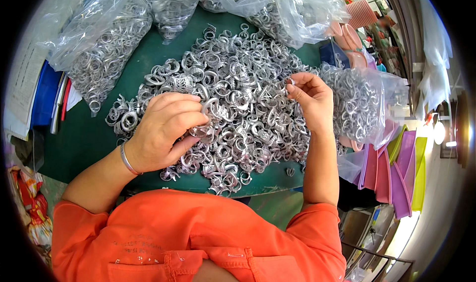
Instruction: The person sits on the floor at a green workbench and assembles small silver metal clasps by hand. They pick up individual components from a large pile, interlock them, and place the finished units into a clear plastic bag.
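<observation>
A broad heap of silver-coloured metal rings [243,88] covers the middle of the green tabletop. My left hand [166,126], with a bangle on its wrist, is at the heap's left side. Its fingers and thumb are curled round a few rings [202,129], partly hidden under the fingertips. Over the right side of the heap, my right hand [313,97] is raised. Thumb and forefinger pinch one small ring [289,83], whose details are too small to make out.
Clear plastic bags of rings stand at the back left [111,44], along the back [282,19] and at the right [354,101]. Pink baskets [347,36] are beyond. Coloured bins [391,168] lie right of the green table [64,150]. Pens [65,99] and a blue tray [43,96] sit left.
</observation>
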{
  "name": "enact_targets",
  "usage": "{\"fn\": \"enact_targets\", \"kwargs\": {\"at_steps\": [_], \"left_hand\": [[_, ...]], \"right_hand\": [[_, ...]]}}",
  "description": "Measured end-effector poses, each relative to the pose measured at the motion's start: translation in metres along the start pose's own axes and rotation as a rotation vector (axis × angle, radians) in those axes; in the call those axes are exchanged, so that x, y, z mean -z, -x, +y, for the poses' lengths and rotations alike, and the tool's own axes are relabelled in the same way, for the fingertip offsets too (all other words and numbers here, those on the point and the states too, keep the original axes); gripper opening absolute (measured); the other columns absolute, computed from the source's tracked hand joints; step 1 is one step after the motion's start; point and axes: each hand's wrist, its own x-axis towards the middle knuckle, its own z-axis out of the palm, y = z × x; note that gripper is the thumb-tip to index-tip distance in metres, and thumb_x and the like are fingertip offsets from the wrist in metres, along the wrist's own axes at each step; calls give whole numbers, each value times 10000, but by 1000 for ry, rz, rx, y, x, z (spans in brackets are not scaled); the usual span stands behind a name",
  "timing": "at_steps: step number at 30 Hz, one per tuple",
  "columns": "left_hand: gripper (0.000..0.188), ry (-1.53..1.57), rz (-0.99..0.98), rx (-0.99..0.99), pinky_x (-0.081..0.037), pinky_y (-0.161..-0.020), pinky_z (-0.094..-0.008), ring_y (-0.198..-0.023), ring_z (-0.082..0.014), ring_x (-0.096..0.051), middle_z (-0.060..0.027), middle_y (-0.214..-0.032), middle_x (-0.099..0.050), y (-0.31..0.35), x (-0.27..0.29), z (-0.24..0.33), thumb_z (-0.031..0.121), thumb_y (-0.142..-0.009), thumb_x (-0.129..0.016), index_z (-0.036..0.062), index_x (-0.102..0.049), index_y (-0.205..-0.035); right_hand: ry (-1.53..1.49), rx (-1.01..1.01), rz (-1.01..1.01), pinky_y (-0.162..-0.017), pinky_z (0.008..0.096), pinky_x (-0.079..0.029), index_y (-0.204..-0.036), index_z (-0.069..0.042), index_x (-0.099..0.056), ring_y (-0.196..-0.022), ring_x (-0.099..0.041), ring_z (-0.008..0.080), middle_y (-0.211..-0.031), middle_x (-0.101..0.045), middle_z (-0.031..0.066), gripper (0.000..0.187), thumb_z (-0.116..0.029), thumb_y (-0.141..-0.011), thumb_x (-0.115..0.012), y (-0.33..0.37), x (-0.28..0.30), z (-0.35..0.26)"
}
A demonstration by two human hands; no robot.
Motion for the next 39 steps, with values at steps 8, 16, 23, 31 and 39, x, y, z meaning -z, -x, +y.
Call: {"fn": "enact_targets", "kwargs": {"at_steps": [8, 16, 23, 31, 39], "left_hand": [[538, 0, 2, 3, -407, -911, -435, -1079, -321, -570, -94, -1106, -610, 1, -1, -1, 13, -626, -758, 96, -552, -1116], [489, 23, 19, 9, -409, -899, -418, -1078, -304, -568, -78, -1100, -607, 0, -2, 1, 31, -665, -746, 105, -569, -1115], [440, 17, 5, -3, -416, -920, -434, -1084, -327, -559, -122, -1126, -587, 0, 2, 0, 114, -690, -744, 79, -606, -1107], [420, -26, 62, 7, -438, -908, -416, -1051, -330, -564, -145, -1118, -585, -2, -9, 0, 120, -702, -756, 54, -617, -1093], [331, -58, 213, 27, -479, -870, -351, -1026, -273, -585, -165, -1159, -592, -29, -2, 22, 14, -773, -703, -10, -606, -1089]], "right_hand": [[-353, 163, 3, -688, 239, -513, -970, 8, -626, -739, -611, 108, -852, -650, 52, 265, 122, -744, -705, 6, 3, -13], [-413, 202, -71, -623, 207, -475, -1046, 23, -609, -716, -608, 104, -869, -655, 55, 223, 14, -835, -681, 22, -13, -19], [39, 247, 106, -546, 202, -391, -959, -4, -651, -618, -489, 52, -760, -575, 5, 110, 35, -860, -621, 33, -50, 1], [-321, 406, 21, -515, 204, -397, -966, 5, -642, -589, -517, 53, -744, -587, -5, 113, 39, -869, -595, 46, -12, 5], [-743, 322, -155, -498, 200, -470, -1044, 22, -589, -586, -589, 86, -805, -604, 41, 140, -13, -909, -589, 48, -43, 0]]}}
